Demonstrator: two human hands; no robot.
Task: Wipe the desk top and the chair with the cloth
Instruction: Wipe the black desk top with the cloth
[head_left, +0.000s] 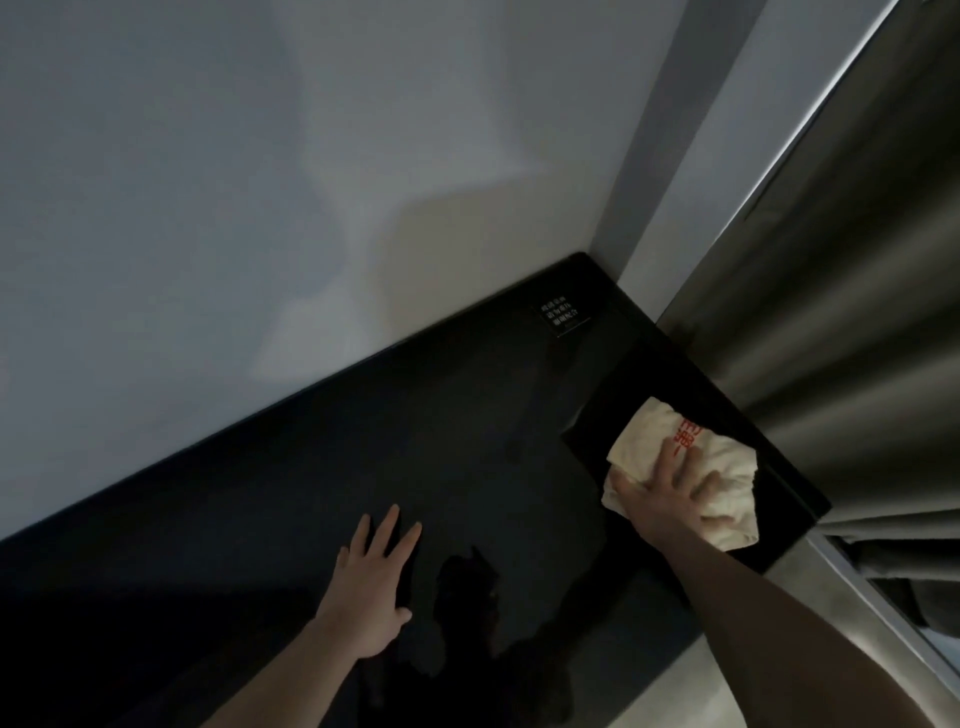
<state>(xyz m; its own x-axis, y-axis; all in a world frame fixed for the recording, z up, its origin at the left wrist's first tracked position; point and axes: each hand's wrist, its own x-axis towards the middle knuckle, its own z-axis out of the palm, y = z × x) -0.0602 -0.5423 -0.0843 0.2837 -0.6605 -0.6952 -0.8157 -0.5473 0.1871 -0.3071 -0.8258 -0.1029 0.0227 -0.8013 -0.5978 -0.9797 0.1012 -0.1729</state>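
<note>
Right hand (670, 493) fingers atop cloth (675, 462)

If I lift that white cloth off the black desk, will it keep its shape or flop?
Probably flop: the cloth lies crumpled in soft folds under the right hand. It looks light for its size. Pushed, it would likely slide easily, since the desk looks glossy.

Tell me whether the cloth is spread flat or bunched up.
Bunched up. The cream cloth with red print shows thick folds and lumps under the right hand, which presses it on the glossy black desk top.
</note>
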